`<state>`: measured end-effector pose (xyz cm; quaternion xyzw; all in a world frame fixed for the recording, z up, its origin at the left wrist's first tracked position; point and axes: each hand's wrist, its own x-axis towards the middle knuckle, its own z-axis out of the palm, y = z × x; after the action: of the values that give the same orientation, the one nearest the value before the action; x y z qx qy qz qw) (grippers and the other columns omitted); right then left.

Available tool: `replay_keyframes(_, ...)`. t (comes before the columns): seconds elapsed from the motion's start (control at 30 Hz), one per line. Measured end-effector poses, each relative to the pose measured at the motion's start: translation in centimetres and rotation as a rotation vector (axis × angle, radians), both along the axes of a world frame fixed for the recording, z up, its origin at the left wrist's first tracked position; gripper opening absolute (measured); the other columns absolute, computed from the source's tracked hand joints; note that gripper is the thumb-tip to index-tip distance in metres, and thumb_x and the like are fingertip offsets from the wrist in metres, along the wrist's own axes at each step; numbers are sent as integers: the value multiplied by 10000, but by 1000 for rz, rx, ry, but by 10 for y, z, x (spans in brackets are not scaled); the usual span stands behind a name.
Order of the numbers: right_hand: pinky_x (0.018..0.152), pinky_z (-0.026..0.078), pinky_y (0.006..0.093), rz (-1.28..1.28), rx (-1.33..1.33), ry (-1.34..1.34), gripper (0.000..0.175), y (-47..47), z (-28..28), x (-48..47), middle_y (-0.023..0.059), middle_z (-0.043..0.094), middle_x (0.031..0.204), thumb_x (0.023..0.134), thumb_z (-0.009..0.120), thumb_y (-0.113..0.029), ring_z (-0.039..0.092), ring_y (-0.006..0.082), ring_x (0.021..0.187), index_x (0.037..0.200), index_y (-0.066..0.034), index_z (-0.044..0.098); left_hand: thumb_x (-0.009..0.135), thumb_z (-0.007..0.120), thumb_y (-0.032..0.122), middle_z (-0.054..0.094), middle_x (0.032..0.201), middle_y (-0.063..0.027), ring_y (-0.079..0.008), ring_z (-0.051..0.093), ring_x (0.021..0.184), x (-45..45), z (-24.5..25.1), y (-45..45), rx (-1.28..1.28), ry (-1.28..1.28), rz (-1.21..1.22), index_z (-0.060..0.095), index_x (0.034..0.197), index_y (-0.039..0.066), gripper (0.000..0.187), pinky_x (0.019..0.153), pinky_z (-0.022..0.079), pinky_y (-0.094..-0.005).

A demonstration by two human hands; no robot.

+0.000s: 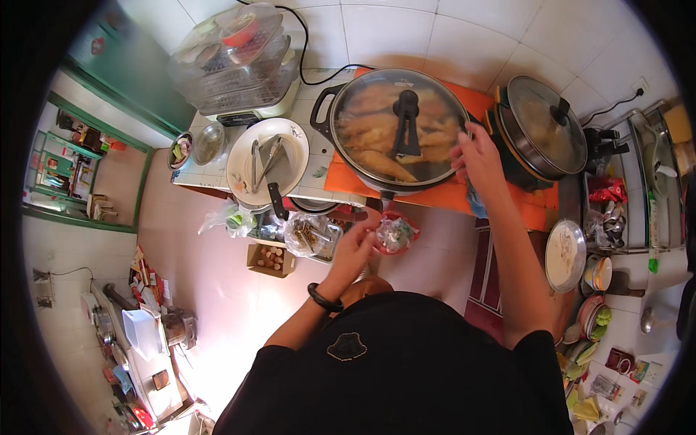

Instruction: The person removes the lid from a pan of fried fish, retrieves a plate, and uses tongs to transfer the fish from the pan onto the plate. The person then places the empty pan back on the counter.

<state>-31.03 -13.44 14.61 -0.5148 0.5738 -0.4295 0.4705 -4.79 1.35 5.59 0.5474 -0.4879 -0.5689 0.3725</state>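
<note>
A round electric pan stands on the counter before me. Its glass lid is on, with a black upright handle, and long golden-brown pieces of food show through the glass. My right hand is at the lid's right rim with its fingers apart; whether the fingertips touch the rim is unclear. Below the pan's front edge is my left hand, its fingers bent and somewhat blurred. Nothing can be made out in its grasp. A red container lined with a plastic bag lies beyond it, lower down.
Left of the pan, a white basin holds tongs and a cleaver, whose handle overhangs the rim. Behind it stands a tiered clear steamer. A second lidded pot is at right. Below sits a carton of eggs.
</note>
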Motion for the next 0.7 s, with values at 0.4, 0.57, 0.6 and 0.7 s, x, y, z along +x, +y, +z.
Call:
replay_keyframes(0.4, 942, 472, 493, -31, 126, 869, 670, -101, -14, 114, 321, 618, 1127, 819, 704, -339, 599, 451, 1096, 1255, 70, 401, 935, 592, 250, 646, 930, -200, -299, 649, 827, 121, 1, -192, -574, -512, 350, 589, 1190, -38, 385, 753, 521, -381)
replay_keyframes(0.57, 936, 487, 482, -105, 160, 915, 626, -96, -23, 128, 298, 618, 1165, 855, 616, -211, 609, 427, 1093, 1351, 68, 355, 936, 549, 326, 643, 1022, -287, -422, 632, 937, 130, -40, -290, -487, -670, 299, 580, 1164, -54, 445, 827, 497, -487)
replay_keyframes(0.6, 935, 488, 481, -109, 172, 914, 646, -94, -22, 129, 297, 616, 1170, 860, 601, -200, 610, 425, 1092, 1379, 69, 328, 940, 532, 335, 642, 1029, -301, -448, 625, 950, 129, -46, -302, -434, -712, 268, 582, 1145, -57, 445, 837, 490, -507)
replay_keyframes(0.7, 936, 488, 477, -99, 219, 914, 714, -91, -16, 129, 292, 613, 1183, 873, 567, -182, 612, 418, 1090, 1456, 68, 241, 957, 482, 320, 642, 1013, -321, -497, 602, 960, 121, -58, -320, -283, -699, 154, 586, 1061, -54, 401, 840, 476, -538)
